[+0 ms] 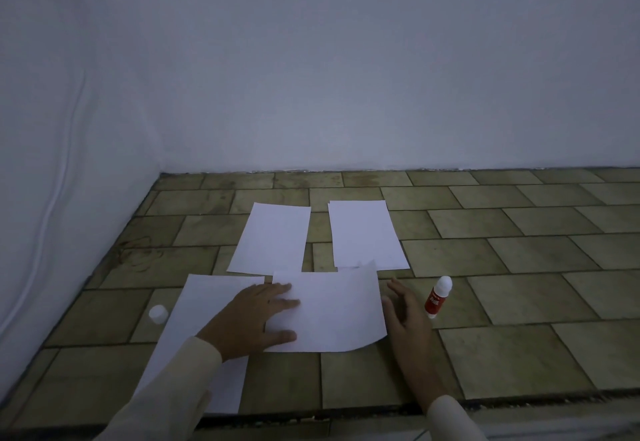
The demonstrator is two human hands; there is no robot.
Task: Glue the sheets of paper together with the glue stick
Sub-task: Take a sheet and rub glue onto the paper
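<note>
Head cam is the only view I've got, so here's what it shows. Tiled surface (519, 260) fills the lower half of the frame, white wall (346, 76) across the top half, and a second wall closing off the left side, so the working area is boxed in at the upper left corner. The near edge of the tiles runs along the bottom of the frame, just past my sleeves.

My left hand (256, 319) is spread flat, palm down, fingers open, pressing on the left edge of the middle sheet (339, 312) in the lower centre. That sheet's bottom right corner is curled up off the tiles. Another sheet's edge pokes out from under its top right. My right hand (405, 312) sits just off that sheet's right edge, fingers loosely open and not gripping anything; can't tell if it's actually touching the paper.

Glue stick (438, 296) is just right of my right hand, red body, white tip, leaning a bit and uncapped. Its white cap (158, 313) is way over on the lower left, just beside the left edge of the long sheet (194, 347) that runs under my left forearm toward the bottom edge.

Two more sheets lie further back: upper left sheet (273, 238) and upper right sheet (365, 234), a strip of bare tile between them. The upper left one's near edge overlaps the middle sheet a bit.

Loads of open tile on the right half of the frame, nothing parked there past the glue.
</note>
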